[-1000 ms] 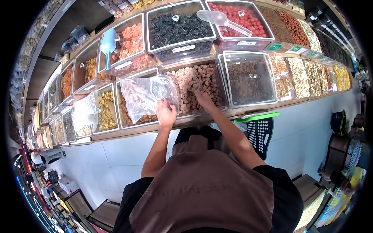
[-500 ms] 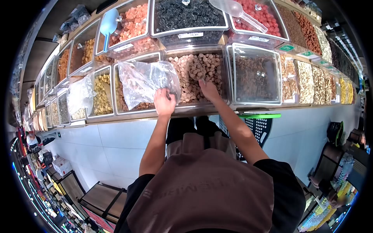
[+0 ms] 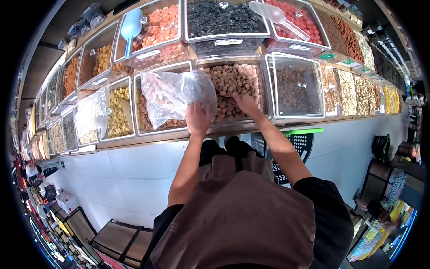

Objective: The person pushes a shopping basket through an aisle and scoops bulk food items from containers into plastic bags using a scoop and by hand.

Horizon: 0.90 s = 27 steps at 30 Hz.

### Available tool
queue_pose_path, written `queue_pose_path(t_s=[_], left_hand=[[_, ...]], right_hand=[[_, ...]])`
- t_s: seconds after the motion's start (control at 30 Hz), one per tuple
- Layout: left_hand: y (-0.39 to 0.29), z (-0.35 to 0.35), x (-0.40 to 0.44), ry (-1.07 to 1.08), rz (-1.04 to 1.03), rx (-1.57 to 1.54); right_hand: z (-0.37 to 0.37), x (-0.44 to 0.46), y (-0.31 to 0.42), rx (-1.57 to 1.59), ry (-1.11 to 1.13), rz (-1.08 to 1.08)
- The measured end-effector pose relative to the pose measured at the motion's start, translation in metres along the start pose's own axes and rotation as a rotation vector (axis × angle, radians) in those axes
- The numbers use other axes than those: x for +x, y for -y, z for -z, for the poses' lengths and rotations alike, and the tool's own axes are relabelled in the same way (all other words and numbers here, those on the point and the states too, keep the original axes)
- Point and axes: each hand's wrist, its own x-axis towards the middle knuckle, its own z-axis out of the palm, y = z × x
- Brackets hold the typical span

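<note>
My left hand (image 3: 198,118) is closed on the edge of a clear plastic bag (image 3: 172,96), which lies over the bin on the left and overlaps the left side of the open bin. My right hand (image 3: 246,104) grips the handle of a scoop, apparently see-through (image 3: 227,91), its bowl heaped with brown dried fruit. The scoop is over the open bin of brown, round dried fruit (image 3: 244,83), beside the bag's right edge. Whether the scoop touches the bag I cannot tell.
A closed lidded bin (image 3: 295,87) stands right of the open one. Behind are bins of black (image 3: 219,18) and orange dried fruit (image 3: 161,27). A blue scoop (image 3: 131,27) and a clear scoop (image 3: 280,18) rest on lids. A black basket (image 3: 302,145) with a green handle is below the counter.
My right hand and the loaded scoop have shifted left and nearer to me within the bin. My left hand and the bag have come slightly right, and the whole view has turned a little.
</note>
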Motion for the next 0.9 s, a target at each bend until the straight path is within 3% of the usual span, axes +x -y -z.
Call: queue_pose_path(t_s=[0.07,0.1,0.13,0.2,0.23,0.27,0.43,0.57,0.6,0.67,0.9], left_hand=[[0.000,0.004,0.003,0.002,0.110,-0.149],[0.009,-0.003,0.003,-0.020,0.064,-0.150],[0.011,-0.001,0.004,-0.037,0.057,-0.164],[0.011,0.003,0.001,-0.033,0.304,-0.610],[0.013,0.009,0.005,-0.036,0.308,-0.634],[0.007,0.019,0.010,-0.018,0.299,-0.651],[-0.015,0.057,0.053,-0.314,0.326,-0.989],[-0.022,0.087,0.073,-0.363,0.122,-1.080],[-0.018,0.088,0.079,-0.349,0.092,-1.037],[-0.023,0.110,0.084,-0.284,0.097,-1.014],[-0.039,0.136,0.060,-0.265,0.036,-0.994]], right_hand=[[0.032,-0.018,0.030,0.020,0.070,-0.076],[0.033,-0.020,0.029,0.009,-0.018,-0.089],[0.051,-0.026,0.040,-0.019,0.114,-0.172],[0.074,-0.039,0.048,0.027,0.113,-0.250],[0.085,-0.045,0.045,-0.014,0.047,-0.166],[0.096,-0.048,0.047,-0.017,0.090,-0.219],[0.157,-0.093,0.076,0.151,0.169,-0.158],[0.189,-0.124,0.121,0.199,0.183,-0.135],[0.194,-0.120,0.122,0.270,0.262,-0.039],[0.203,-0.132,0.176,0.133,0.271,-0.079],[0.157,-0.095,0.250,-0.197,0.486,0.084]])
